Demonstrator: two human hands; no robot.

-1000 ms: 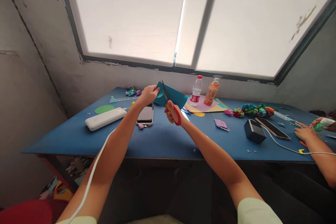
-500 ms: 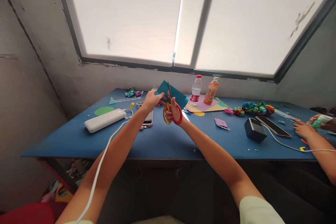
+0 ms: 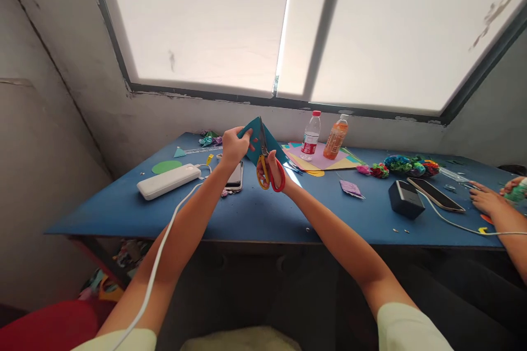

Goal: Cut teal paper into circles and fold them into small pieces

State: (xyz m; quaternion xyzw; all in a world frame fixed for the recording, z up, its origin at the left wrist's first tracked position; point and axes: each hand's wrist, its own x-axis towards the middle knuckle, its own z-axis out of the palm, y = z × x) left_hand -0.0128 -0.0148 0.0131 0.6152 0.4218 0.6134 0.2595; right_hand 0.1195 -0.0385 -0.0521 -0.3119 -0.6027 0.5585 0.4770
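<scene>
Above the middle of the blue table, my left hand [image 3: 236,147] pinches a sheet of teal paper [image 3: 275,144] by its left part. My right hand [image 3: 274,169] is wrapped round scissors [image 3: 263,145] with one yellow and one red handle loop. The scissors point up, their blades lying along the paper near its top corner. Part of the paper is hidden behind the blades and my fingers. Under my left wrist, a phone [image 3: 235,176] lies on the table.
A white power bank [image 3: 168,181] with a cable lies left, near a green paper circle [image 3: 167,166]. Two bottles, one clear [image 3: 310,137] and one orange [image 3: 335,138], stand on coloured paper. Right are a dark box [image 3: 405,199], another phone [image 3: 436,194] and a co-worker's hand [image 3: 486,199].
The scissors' blades have shifted slightly up and left, close to the paper's top corner. The paper's right part has tilted downward. The whole view has shifted a little.
</scene>
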